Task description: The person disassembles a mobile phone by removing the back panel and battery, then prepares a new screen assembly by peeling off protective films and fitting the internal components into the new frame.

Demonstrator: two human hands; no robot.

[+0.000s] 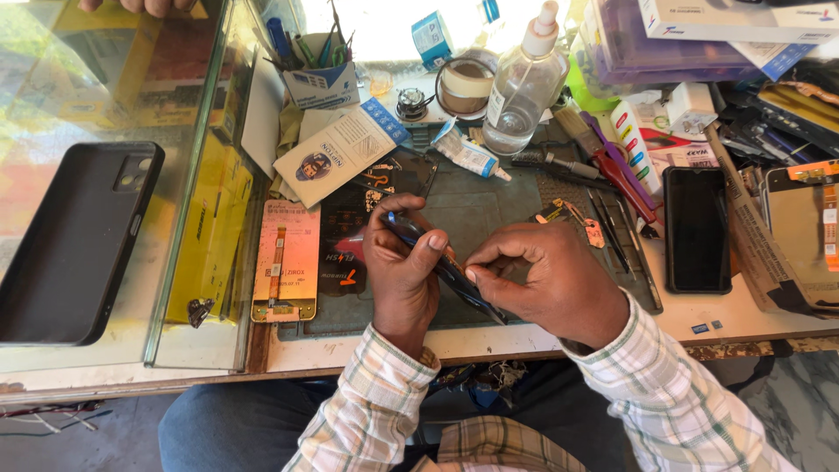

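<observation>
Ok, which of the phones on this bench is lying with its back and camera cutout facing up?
The black phone at far left, on the glass counter. The other black phone, right of the hands, shows only a plain dark face.

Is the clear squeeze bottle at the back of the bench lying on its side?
No, the clear bottle stands upright with its white nozzle pointing up, beside the tape roll.

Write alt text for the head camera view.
Two hands, left hand and right hand, grip a thin dark phone part edge-on above a cluttered repair bench, near a clear bottle and black phone case.
</observation>
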